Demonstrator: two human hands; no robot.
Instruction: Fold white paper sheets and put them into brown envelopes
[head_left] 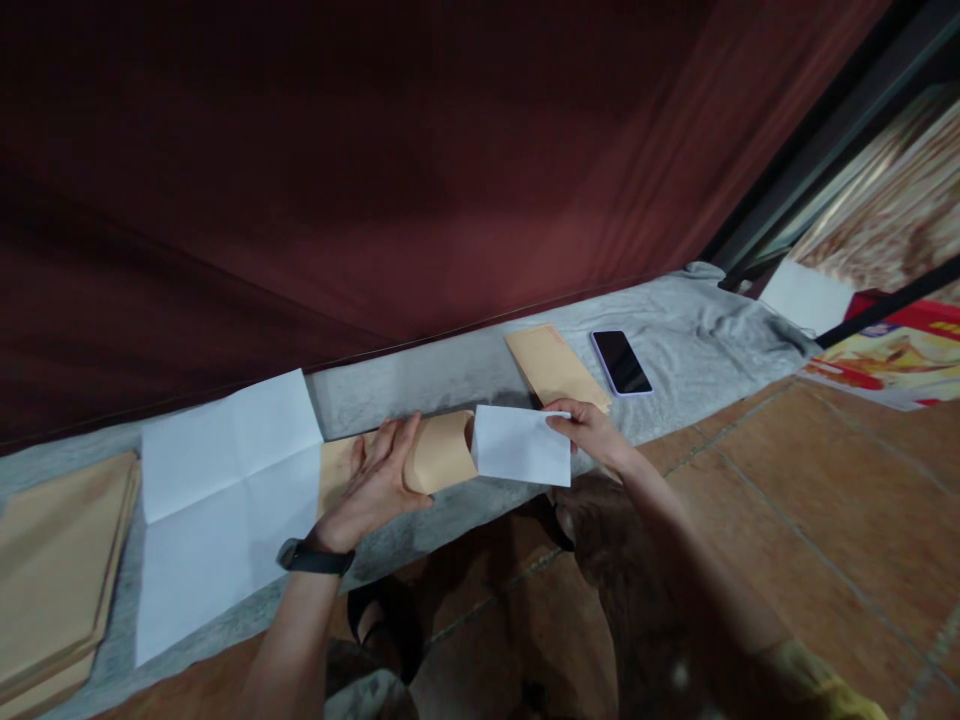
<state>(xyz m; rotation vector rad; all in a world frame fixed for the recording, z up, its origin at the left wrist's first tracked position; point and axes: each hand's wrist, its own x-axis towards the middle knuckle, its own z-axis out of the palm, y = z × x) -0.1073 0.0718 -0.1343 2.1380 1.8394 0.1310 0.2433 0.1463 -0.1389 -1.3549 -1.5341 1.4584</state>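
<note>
My left hand (382,470) lies across a brown paper envelope (442,447), fingers at its far edge and thumb at its near edge. The envelope bows up, and its mouth gapes to the right. At that mouth is a folded white sheet of paper (517,445), whose right end my right hand (589,430) pinches between thumb and fingers. Whether the sheet's left end is inside the envelope I cannot tell. Just beyond my right hand lies another brown envelope (559,365). Left of my left hand a large creased white sheet (232,490) is spread out.
A stack of brown envelopes (64,560) lies at the far left of the grey cloth-covered ledge (405,375). A phone (621,362) rests toward the right. Behind the ledge hangs a dark red curtain (420,180). Tiled floor (795,500) and a colourful printed box (892,350) are at the right.
</note>
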